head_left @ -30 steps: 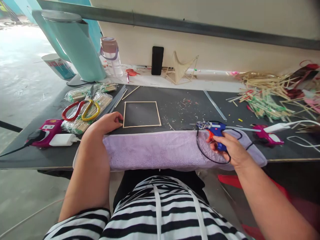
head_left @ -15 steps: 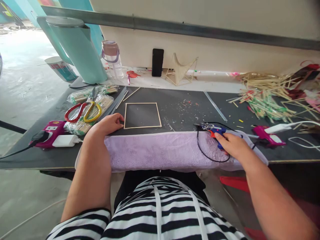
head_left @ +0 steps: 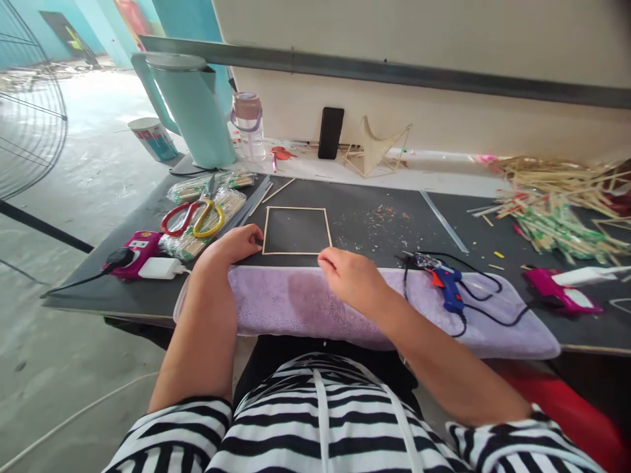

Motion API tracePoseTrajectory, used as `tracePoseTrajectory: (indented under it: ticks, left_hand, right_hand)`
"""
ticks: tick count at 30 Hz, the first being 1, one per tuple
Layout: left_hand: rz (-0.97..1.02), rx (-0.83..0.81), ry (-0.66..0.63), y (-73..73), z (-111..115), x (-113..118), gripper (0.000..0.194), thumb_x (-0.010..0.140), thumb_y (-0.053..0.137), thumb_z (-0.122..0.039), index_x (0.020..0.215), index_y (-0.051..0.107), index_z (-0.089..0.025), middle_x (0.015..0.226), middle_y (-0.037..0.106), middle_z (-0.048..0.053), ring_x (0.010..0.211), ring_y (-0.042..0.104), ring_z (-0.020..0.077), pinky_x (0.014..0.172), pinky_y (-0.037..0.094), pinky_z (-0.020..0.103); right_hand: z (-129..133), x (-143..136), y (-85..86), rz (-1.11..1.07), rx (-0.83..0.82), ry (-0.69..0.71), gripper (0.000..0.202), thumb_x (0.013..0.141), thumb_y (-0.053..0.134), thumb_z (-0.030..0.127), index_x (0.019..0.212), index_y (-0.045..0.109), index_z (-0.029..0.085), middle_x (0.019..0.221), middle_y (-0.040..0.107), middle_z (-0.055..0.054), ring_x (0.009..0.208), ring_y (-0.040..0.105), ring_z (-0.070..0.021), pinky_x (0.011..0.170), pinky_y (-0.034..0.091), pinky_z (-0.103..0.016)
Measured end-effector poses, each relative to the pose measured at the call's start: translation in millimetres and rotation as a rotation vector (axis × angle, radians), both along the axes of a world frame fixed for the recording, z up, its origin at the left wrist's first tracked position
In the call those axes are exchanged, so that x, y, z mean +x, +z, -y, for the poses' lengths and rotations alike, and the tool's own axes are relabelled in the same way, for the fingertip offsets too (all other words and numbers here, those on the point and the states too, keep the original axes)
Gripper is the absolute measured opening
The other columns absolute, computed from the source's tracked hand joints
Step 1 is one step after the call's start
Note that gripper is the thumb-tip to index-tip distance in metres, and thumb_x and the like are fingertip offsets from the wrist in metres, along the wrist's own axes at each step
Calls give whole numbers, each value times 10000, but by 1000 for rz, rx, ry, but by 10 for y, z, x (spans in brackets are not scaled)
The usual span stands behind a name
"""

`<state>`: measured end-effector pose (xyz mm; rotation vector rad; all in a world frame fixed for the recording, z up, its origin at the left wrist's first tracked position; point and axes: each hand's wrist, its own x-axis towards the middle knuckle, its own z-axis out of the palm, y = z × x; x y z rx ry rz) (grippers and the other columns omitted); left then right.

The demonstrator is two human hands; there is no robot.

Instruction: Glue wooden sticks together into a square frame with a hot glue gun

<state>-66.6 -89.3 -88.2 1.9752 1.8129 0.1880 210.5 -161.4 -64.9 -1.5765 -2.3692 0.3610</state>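
Observation:
A square frame of thin wooden sticks [head_left: 296, 208] lies flat on the dark table. My left hand [head_left: 242, 243] is at its near left corner, fingers closed together; whether they pinch the stick I cannot make out. At the near right corner is my right hand [head_left: 348, 272], its fingers curled and pressed together, what they hold hidden. The blue glue gun [head_left: 451, 292] with an orange trigger rests on the purple towel [head_left: 276, 302], away from both hands. Behind the frame stands a stick model with a curved surface [head_left: 377, 148].
Red and yellow scissors [head_left: 200, 217] lie on wrapped stick bundles at left. Power strips [head_left: 140, 253] sit on both sides, with cables. A teal pitcher [head_left: 194, 108], a bottle [head_left: 249, 128] and a phone [head_left: 330, 133] stand behind. Loose sticks [head_left: 547, 217] are piled at right.
My right hand has let go of the glue gun, which now lies on the towel, and has moved left to the frame's corner. My left hand stays at its corner. The view has shifted left.

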Motion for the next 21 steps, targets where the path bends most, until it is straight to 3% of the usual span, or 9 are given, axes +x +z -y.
tracePoseTrajectory:
  ticks: [3,6,12,21]
  left_hand:
    - [-5,-2,17,17,30,25,252,720,581,-243,964,639,-219,700,568,-35,664,538,151,617,415,253]
    - [-21,-2,20,22,44,40,247,731,591,-217,971,648,-219,704,582,-37,665,541,147,611,406,247]
    - [-31,-1,15,-1,41,32,261,760,614,-205,1017,655,-215,766,623,-29,692,559,144,635,412,244]
    - [-48,4,22,-44,33,23,261,776,644,-210,1036,663,-202,822,646,-16,734,579,143,651,411,244]
  right_hand:
    - [-149,-386,-127,-36,39,89,250,1015,426,249,1024,677,245,979,728,-30,866,655,-177,703,392,-271]
    - [-288,-567,-278,-11,116,134,242,1010,439,233,1043,679,233,1018,710,-52,924,643,-192,755,415,-279]
    - [-398,-538,-499,54,182,164,246,1017,450,222,1075,689,213,1065,703,-80,1011,612,-219,871,406,-316]
    - [-447,-518,-574,117,203,165,231,1018,482,268,1025,709,224,1036,711,-79,974,606,-236,818,328,-363]
